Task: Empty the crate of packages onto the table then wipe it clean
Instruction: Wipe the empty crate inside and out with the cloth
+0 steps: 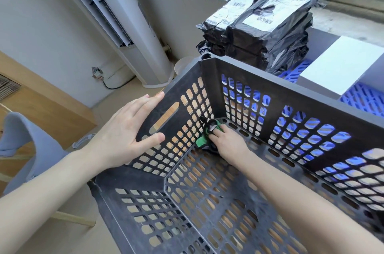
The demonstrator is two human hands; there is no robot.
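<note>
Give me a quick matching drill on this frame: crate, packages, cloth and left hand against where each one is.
Things:
1. crate
2. packages
3. cloth
4. left hand

Places:
A. pressed into the crate's inner far corner, under the right hand
B. stacked beyond the crate, near the window ledge
C. flat on the crate's left wall
D. emptied, under both hands

Pairs: 1-D, 2-B, 3-A, 4-C
</note>
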